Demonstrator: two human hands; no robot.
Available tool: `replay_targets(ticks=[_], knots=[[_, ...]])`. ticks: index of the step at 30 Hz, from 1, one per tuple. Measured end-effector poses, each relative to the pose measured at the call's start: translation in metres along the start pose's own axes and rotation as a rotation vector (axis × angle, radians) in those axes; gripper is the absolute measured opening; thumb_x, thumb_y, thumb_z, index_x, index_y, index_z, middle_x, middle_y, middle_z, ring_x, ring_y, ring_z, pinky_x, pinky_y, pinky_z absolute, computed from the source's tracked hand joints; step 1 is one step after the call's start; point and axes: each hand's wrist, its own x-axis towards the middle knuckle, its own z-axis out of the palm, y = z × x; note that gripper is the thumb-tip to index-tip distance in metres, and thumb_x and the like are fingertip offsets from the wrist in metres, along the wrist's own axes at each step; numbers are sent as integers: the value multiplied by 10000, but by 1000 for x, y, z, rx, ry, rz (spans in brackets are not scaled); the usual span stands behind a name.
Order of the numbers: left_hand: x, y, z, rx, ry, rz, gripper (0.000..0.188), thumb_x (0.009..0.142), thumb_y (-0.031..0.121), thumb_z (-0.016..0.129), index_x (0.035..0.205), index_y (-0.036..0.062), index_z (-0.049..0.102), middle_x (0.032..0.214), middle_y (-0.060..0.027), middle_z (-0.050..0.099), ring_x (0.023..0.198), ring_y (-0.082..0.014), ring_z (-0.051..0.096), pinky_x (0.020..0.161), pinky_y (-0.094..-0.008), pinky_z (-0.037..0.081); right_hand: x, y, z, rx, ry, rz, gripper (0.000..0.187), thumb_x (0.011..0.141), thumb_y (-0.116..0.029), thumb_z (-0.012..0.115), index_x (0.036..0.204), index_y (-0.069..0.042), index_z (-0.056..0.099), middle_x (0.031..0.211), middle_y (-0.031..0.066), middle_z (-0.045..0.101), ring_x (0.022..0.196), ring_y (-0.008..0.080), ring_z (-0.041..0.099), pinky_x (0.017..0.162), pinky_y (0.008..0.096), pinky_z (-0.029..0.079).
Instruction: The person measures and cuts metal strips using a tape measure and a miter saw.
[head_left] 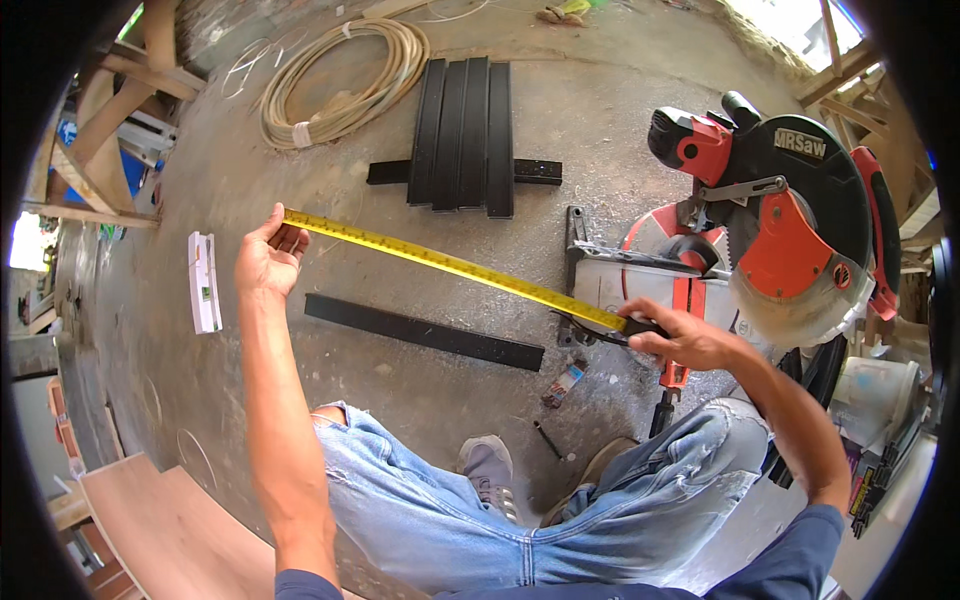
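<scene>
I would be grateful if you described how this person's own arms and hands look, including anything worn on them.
The left hand and right hand are ungloved, with no watch or bracelet visible. Short dark-blue sleeves leave both forearms bare.

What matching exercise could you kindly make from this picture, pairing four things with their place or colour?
Column one:
1. measuring tape
2. coil
3. power saw
4. single dark strip

Column two:
A. red and black, at the right of the picture
B. on the floor, below the tape in the picture
C. stretched between the left hand and the right hand
D. beige, near the top of the picture

Right pairs: 1-C, 2-D, 3-A, 4-B
</scene>
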Motion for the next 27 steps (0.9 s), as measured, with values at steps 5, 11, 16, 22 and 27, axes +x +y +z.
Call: replay_targets(ticks=[5, 11, 16, 22, 27], knots=[[26, -27, -48, 605, -35, 29, 139, 912, 227, 735, 951, 111, 667, 804, -34, 686, 725, -156, 672, 673, -340, 521, -2, 36, 52, 40, 77, 16, 435, 1003, -305, 600, 1361, -77, 506, 1212, 183, 610, 934, 266, 613, 783, 365, 518], [38, -80, -116, 1215, 136, -151, 376, 890, 101, 693, 1238, 39, 566, 962, -123, 690, 670, -188, 676, 483, -322, 517, 46, 60, 112, -273, 196, -185, 433, 1012, -338, 543, 1323, -36, 550, 1177, 234, 634, 1041, 398, 617, 905, 449, 480], [45, -96, -140, 1034, 325, -137, 469, 880, 15, 639, 1323, 16, 489, 1025, -200, 675, 721, -231, 699, 544, -348, 577, 83, 61, 129, -343, 264, -247, 429, 1009, -372, 513, 1300, -59, 557, 1128, 260, 631, 1046, 438, 611, 910, 498, 477], [48, -101, -141, 1166, 325, -254, 539, 909, 2, 626, 1407, 77, 435, 1157, -189, 640, 818, -276, 697, 630, -375, 632, 86, 38, 129, -409, 261, -169, 411, 1014, -377, 498, 1287, -75, 549, 1048, 256, 633, 972, 435, 619, 858, 508, 482], [55, -113, -143, 1117, 384, -171, 502, 854, 42, 724, 1327, 51, 556, 1111, -154, 692, 819, -258, 718, 546, -344, 622, 89, 42, 132, -397, 244, -143, 416, 1014, -390, 500, 1292, -84, 553, 1032, 253, 639, 956, 439, 630, 840, 518, 490]])
